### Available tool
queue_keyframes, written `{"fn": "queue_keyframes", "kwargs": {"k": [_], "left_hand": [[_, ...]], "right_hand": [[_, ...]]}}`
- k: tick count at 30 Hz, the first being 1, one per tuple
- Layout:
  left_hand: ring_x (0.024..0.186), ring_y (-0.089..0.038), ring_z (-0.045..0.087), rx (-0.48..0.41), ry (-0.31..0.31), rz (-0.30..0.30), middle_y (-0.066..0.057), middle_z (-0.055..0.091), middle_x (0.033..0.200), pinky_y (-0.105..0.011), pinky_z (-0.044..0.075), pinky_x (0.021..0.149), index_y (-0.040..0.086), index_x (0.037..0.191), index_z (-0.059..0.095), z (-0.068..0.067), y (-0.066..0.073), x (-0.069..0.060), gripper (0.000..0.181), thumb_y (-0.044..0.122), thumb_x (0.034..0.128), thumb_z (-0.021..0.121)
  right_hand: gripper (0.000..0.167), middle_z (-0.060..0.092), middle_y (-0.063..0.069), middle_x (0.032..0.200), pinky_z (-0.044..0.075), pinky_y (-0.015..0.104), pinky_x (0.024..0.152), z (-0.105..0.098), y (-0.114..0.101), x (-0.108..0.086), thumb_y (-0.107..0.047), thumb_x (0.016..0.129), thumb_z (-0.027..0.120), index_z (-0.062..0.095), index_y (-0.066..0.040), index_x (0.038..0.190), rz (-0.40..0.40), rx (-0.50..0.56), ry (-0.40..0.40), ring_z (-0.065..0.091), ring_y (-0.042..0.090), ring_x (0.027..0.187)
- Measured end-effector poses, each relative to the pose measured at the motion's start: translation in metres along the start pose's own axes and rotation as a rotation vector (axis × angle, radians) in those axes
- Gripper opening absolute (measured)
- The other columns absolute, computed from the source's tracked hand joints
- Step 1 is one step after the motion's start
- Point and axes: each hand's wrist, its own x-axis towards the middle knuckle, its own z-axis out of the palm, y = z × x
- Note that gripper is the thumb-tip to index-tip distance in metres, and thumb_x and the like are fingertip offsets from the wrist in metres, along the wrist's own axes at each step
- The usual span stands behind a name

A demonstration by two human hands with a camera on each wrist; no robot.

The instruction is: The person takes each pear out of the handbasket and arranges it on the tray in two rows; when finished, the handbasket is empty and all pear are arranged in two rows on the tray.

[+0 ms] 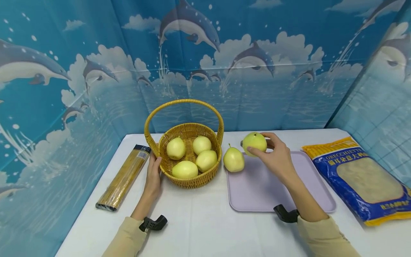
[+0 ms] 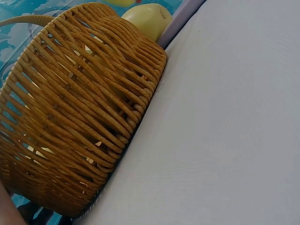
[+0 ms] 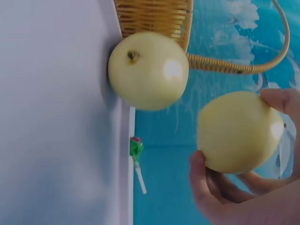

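My right hand (image 1: 277, 155) holds a yellow-green pear (image 1: 254, 143) between thumb and fingers, above the back of a lilac tray (image 1: 308, 178). In the right wrist view, the held pear (image 3: 239, 131) is apart from a second pear (image 3: 147, 70). That second pear (image 1: 233, 159) stands at the tray's left back corner, beside a woven basket (image 1: 192, 182) with a tall handle. Several pears (image 1: 185, 170) lie inside the basket. Against the basket's left side rests my left hand (image 1: 153, 178), its fingers partly hidden. The left wrist view shows the basket's woven wall (image 2: 89, 93) up close.
Left of the basket lies a clear packet of long brown sticks (image 1: 126, 178), perhaps noodles. A blue and yellow orecchiette bag (image 1: 363, 178) lies right of the tray. Beyond the tray's edge is a green-wrapped lollipop (image 3: 136, 149). A dolphin-print curtain (image 1: 192, 82) hangs behind the white table (image 1: 199, 228).
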Motion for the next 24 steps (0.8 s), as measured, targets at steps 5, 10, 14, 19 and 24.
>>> {"fn": "queue_keyframes", "kwargs": {"k": [5,10,14,19,24], "left_hand": [[0.161,-0.010,0.018,0.007,-0.002,0.005,0.011,0.017,0.175,-0.043,0.012,0.134,0.030,0.171,0.011,0.000,0.001,0.001,0.061,0.033,0.1135,0.032],[0.161,-0.008,0.018,0.016,-0.002,-0.003,0.012,0.017,0.175,-0.041,0.013,0.134,0.030,0.171,0.011,0.001,0.002,0.000,0.061,0.033,0.1134,0.032],[0.161,-0.007,0.018,0.011,0.001,-0.003,0.012,0.018,0.175,-0.041,0.012,0.134,0.030,0.171,0.011,0.000,0.001,0.001,0.061,0.033,0.1132,0.032],[0.160,-0.006,0.018,-0.006,0.000,0.001,0.013,0.018,0.175,-0.039,0.012,0.134,0.030,0.171,0.011,0.000,0.001,0.002,0.062,0.035,0.1132,0.033],[0.161,-0.009,0.016,-0.007,0.007,-0.012,0.011,0.016,0.176,-0.040,0.011,0.134,0.030,0.171,0.010,-0.001,-0.001,0.001,0.062,0.033,0.1136,0.033]], "right_hand": [[0.083,0.067,0.025,0.135,0.053,0.043,0.087,-0.008,0.009,0.003,-0.061,0.092,0.073,0.051,-0.009,0.152,0.098,-0.059,-0.054,0.062,0.040,0.125],[0.090,0.066,0.031,0.130,0.052,0.035,0.076,-0.017,0.022,0.006,-0.065,0.092,0.070,0.050,0.000,0.151,0.161,-0.168,-0.109,0.064,0.039,0.111],[0.094,0.063,0.036,0.131,0.055,0.038,0.073,-0.024,0.033,0.011,-0.067,0.093,0.068,0.050,0.008,0.147,0.205,-0.282,-0.162,0.063,0.042,0.108],[0.101,0.059,0.039,0.135,0.056,0.043,0.075,-0.028,0.040,0.017,-0.070,0.093,0.063,0.049,0.014,0.146,0.269,-0.372,-0.214,0.060,0.044,0.110],[0.107,0.052,0.041,0.143,0.056,0.050,0.085,-0.028,0.044,0.018,-0.074,0.094,0.058,0.044,0.017,0.148,0.327,-0.398,-0.277,0.058,0.045,0.114]]}}
